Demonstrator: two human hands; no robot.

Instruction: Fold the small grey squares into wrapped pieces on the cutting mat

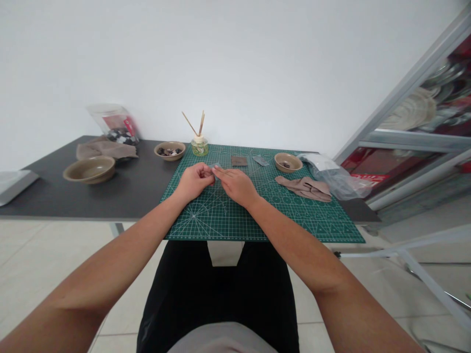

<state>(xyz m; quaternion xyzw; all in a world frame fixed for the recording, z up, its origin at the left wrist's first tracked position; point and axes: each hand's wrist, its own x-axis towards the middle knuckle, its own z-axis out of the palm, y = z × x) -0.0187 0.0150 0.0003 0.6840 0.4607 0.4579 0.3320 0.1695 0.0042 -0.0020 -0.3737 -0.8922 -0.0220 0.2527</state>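
Observation:
My left hand [195, 181] and my right hand [237, 185] meet over the upper left part of the green cutting mat [257, 226]. Between their fingertips is a small clear plastic piece [216, 166], perhaps a little bag; whatever it contains is too small to tell. The left fingers are curled in a pinch, and the right fingers press together on the same plastic. Just beyond the right hand, a brown square [239, 161] lies flat on the mat, with a small clear packet [261, 160] to its right.
A bowl [288, 163], a brown cloth [307, 188] and a plastic bag [340, 179] are at the right. Leftward stand a reed diffuser [199, 145], a bowl of stones [170, 151], a larger bowl [89, 170], another cloth [105, 148] and a clear container [117, 125].

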